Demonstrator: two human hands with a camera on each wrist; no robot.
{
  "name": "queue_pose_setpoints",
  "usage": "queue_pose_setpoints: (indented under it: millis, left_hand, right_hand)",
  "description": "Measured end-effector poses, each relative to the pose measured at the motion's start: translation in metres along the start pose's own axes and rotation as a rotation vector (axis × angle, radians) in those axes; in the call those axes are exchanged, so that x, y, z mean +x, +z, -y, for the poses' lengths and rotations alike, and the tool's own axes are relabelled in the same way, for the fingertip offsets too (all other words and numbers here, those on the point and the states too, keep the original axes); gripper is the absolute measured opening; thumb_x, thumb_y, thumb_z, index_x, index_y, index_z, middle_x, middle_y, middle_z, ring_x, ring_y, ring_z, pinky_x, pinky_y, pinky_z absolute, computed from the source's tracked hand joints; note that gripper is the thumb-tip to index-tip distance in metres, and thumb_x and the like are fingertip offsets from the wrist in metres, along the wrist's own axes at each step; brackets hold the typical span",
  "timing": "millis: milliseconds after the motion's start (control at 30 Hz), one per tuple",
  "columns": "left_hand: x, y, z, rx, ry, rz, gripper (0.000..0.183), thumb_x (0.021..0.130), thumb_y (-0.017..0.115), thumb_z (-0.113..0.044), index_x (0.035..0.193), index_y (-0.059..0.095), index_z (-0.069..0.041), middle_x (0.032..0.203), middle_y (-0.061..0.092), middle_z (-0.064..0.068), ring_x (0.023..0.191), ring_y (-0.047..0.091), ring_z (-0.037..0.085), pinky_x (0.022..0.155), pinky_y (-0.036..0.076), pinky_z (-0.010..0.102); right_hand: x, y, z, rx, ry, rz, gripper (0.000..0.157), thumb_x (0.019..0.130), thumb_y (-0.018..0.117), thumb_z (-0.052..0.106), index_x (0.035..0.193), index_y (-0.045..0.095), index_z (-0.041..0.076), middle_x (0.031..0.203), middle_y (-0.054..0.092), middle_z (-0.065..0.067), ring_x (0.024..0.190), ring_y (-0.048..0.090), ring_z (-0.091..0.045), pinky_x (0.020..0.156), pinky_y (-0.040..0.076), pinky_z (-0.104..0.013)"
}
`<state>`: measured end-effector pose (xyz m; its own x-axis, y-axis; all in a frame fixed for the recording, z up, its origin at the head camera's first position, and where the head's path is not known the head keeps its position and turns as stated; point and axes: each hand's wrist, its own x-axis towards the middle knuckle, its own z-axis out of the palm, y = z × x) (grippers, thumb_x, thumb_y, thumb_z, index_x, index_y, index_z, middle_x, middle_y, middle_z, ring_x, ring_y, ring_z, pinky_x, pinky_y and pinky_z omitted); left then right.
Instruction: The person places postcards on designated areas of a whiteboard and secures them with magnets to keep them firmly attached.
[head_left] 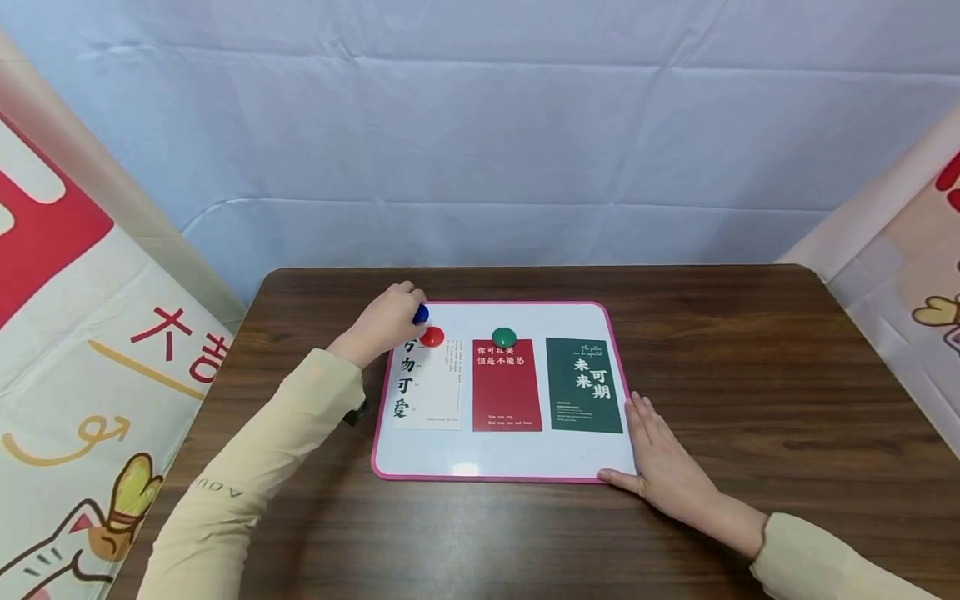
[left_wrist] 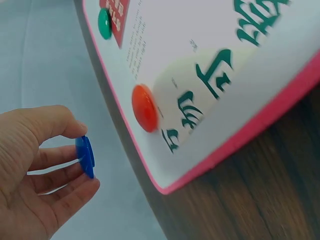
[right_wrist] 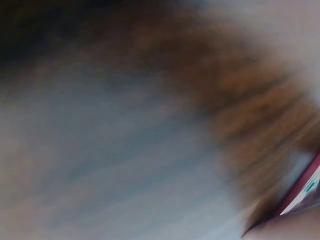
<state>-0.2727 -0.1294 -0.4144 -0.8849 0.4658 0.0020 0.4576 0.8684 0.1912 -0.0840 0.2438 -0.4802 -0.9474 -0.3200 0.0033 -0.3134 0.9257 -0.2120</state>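
My left hand (head_left: 386, 323) pinches a round blue magnet (left_wrist: 85, 156) between thumb and fingers, over the upper left corner of a pink-edged whiteboard (head_left: 502, 457). The magnet is held off the board in the left wrist view. A red magnet (head_left: 432, 337) sits at the top of a white card (head_left: 435, 392). Beside it, a green magnet (head_left: 504, 337) overlaps the top of a red card (head_left: 506, 392). A dark green card (head_left: 581, 412) lies at the right. My right hand (head_left: 671, 467) rests at the board's lower right corner, fingers straight along the side, thumb at the bottom edge.
The whiteboard lies flat on a dark wooden table (head_left: 750, 350). A pale cloth (head_left: 510, 150) hangs behind the table, and a printed cloth (head_left: 82, 400) with drawings stands at the left. The right wrist view is mostly blurred.
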Motion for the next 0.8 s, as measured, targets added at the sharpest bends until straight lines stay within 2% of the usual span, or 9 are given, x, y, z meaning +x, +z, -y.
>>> queue_pose_setpoints:
  millis: [167, 300, 800]
  left_hand:
    - [0.006, -0.001, -0.010, -0.012, -0.002, 0.012, 0.038, 0.080, 0.068, -0.017, 0.112, 0.058, 0.001, 0.102, 0.055, 0.014, 0.091, 0.050, 0.023, 0.082, 0.049, 0.034]
    - [0.010, -0.001, -0.016, -0.021, 0.022, 0.006, 0.038, 0.080, 0.069, -0.017, 0.112, 0.058, 0.001, 0.103, 0.055, 0.014, 0.091, 0.050, 0.023, 0.082, 0.049, 0.034]
    - [0.022, -0.006, -0.039, 0.015, 0.051, 0.019, 0.037, 0.081, 0.068, -0.018, 0.112, 0.058, 0.000, 0.104, 0.056, 0.012, 0.097, 0.051, 0.022, 0.086, 0.048, 0.033]
  right_hand:
    - [0.000, 0.000, 0.000, 0.002, 0.003, 0.005, 0.104, 0.077, 0.059, 0.060, 0.138, 0.019, -0.014, 0.144, 0.019, -0.031, 0.133, 0.017, -0.041, 0.106, 0.021, -0.049]
    - [0.000, 0.000, 0.000, 0.004, 0.003, 0.004, 0.104, 0.077, 0.059, 0.060, 0.138, 0.019, -0.014, 0.144, 0.019, -0.031, 0.133, 0.017, -0.041, 0.107, 0.019, -0.048]
    - [-0.001, 0.000, 0.000, 0.004, -0.011, -0.011, 0.102, 0.078, 0.059, 0.058, 0.137, 0.020, -0.015, 0.143, 0.020, -0.032, 0.132, 0.019, -0.041, 0.108, 0.018, -0.046]
